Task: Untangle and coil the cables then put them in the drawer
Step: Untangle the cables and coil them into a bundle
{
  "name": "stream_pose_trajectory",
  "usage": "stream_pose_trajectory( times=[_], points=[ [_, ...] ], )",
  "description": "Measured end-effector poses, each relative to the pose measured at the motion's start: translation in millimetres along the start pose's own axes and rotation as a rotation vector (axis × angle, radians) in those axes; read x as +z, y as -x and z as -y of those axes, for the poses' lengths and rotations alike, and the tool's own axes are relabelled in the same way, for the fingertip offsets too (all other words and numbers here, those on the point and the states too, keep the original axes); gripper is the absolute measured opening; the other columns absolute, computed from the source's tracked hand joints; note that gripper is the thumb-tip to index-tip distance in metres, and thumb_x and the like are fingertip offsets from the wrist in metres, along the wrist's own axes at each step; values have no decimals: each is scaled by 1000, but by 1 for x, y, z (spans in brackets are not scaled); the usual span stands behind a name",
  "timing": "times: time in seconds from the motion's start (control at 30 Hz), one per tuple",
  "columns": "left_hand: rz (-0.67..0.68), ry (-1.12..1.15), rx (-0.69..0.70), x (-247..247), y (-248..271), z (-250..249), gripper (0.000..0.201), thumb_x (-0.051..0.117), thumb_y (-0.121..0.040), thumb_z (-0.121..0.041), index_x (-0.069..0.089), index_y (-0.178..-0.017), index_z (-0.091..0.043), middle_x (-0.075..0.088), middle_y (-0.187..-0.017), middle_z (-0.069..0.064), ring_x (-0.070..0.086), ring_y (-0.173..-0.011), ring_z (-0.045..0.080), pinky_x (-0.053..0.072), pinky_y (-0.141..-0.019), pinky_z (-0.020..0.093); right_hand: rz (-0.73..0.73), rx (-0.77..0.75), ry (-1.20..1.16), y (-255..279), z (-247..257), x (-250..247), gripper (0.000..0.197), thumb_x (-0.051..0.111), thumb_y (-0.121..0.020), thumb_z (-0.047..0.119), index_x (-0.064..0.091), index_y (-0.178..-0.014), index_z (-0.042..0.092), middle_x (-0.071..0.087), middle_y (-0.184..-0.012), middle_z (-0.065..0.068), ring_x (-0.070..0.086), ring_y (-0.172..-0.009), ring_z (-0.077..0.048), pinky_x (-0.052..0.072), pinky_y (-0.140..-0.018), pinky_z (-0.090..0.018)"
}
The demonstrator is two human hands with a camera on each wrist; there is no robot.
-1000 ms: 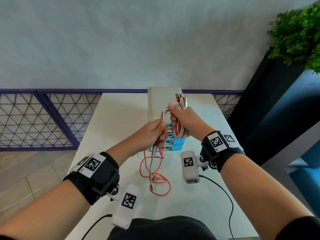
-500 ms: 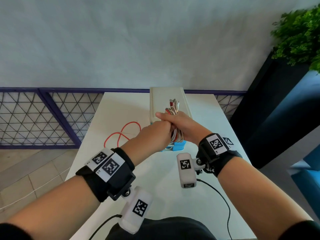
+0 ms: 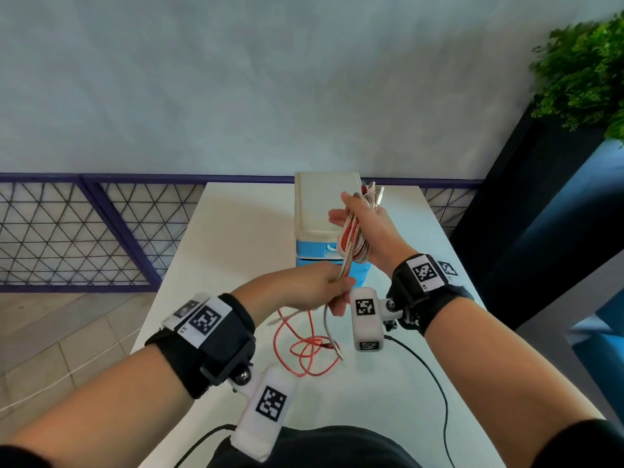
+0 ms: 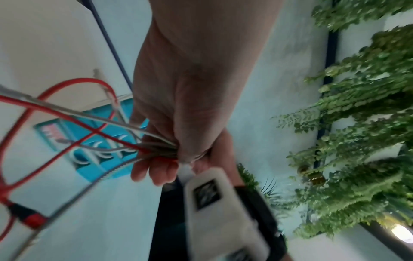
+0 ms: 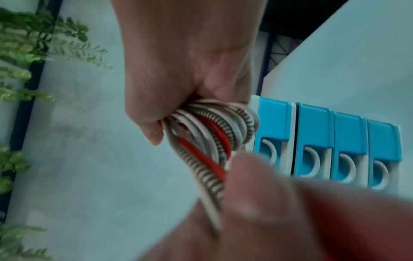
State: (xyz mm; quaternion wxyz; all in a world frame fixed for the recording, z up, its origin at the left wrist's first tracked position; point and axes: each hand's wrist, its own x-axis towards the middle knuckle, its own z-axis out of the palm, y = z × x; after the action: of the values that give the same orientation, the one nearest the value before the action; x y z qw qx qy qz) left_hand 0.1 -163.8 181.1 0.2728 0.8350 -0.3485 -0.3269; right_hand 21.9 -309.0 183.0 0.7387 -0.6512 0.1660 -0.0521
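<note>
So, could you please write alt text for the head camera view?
A right hand holds a coil of red and white cables above a blue and white drawer unit, while the left hand grips loose strands trailing onto the white table.

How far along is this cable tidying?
Partly done: several loops are already gathered in the right hand. In hand: the left hand grips the loose strands feeding the coil. Left: red cable trails on the table; the drawer unit looks shut.
</note>
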Motion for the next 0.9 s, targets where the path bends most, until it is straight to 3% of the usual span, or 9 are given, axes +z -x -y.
stream_pose_trajectory(
  times=[0.07, 0.13, 0.23, 0.33, 0.43, 0.6, 0.67, 0.73, 0.9],
  points=[
    [-45, 4, -7, 12, -3, 5, 44, 28, -102, -39, 60, -88, -11, 65, -79, -3, 54, -64, 3, 43, -65, 16, 83, 39, -140, 2, 2, 1, 26, 59, -93, 37, 52, -87, 13, 73, -106, -15, 68, -105, -25, 47, -94, -46],
    [-143, 25, -16, 22, -8, 11, 46, 28, -101, -41, 59, -94, -7, 60, -76, 0, 52, -65, 11, 43, -66, 24, 159, 72, -307, 6, 2, 4, 28, 56, -95, 35, 48, -79, 14, 73, -102, -20, 71, -99, -30, 52, -86, -46],
    [-239, 27, 21, 28, -11, 18, 38, 32, -101, -39, 54, -100, -9, 57, -79, 2, 49, -65, 13, 43, -66, 32, 169, 127, -454, 14, 3, 9, 30, 58, -94, 34, 48, -74, 13, 70, -77, -14, 70, -68, -26, 57, -62, -34],
    [-238, -41, 62, 28, -9, 16, 25, 34, -101, -36, 47, -89, -18, 60, -86, 9, 54, -73, 19, 46, -73, 35, 154, 159, -454, 21, 3, 15, 31, 59, -93, 36, 47, -72, 16, 56, -58, -2, 56, -47, -14, 50, -48, -25],
    [-218, -56, 96, 26, -11, 20, 27, 37, -100, -35, 38, -73, -32, 52, -73, 0, 49, -68, 16, 41, -69, 30, 106, 131, -453, 22, 6, 19, 33, 59, -95, 32, 44, -69, 18, 42, -46, 5, 41, -36, -7, 43, -40, -21],
    [-86, 288, 63, 22, -6, 33, 36, 44, -97, -39, 53, -77, -11, 53, -61, 6, 44, -39, 1, 33, -44, 12, -8, 22, -362, 14, 7, 9, 31, 62, -94, 28, 42, -71, 18, 35, -47, 4, 33, -34, -8, 37, -39, -21],
    [-11, 445, 93, 18, -1, 34, 34, 42, -98, -37, 52, -73, -16, 41, -54, 0, 49, -41, 3, 48, -57, 14, -47, -15, -303, 11, 7, 4, 31, 63, -93, 26, 42, -71, 18, 34, -49, 2, 34, -35, -9, 38, -40, -23],
    [46, 622, 75, 13, 3, 38, 38, 39, -95, -44, 55, -80, -14, 32, -53, -3, 45, -44, 10, 56, -76, 27, -74, -50, -240, 9, 8, 1, 32, 64, -92, 25, 42, -70, 18, 35, -50, 1, 36, -35, -11, 40, -41, -25],
    [153, 826, -52, 1, 12, 46, 43, 37, -91, -50, 51, -88, -10, 32, -53, -5, 38, -51, 11, 53, -77, 25, -105, -120, -99, 5, 10, -7, 30, 62, -92, 19, 41, -71, 15, 40, -47, 2, 43, -37, -13, 47, -43, -27]
  ],
)
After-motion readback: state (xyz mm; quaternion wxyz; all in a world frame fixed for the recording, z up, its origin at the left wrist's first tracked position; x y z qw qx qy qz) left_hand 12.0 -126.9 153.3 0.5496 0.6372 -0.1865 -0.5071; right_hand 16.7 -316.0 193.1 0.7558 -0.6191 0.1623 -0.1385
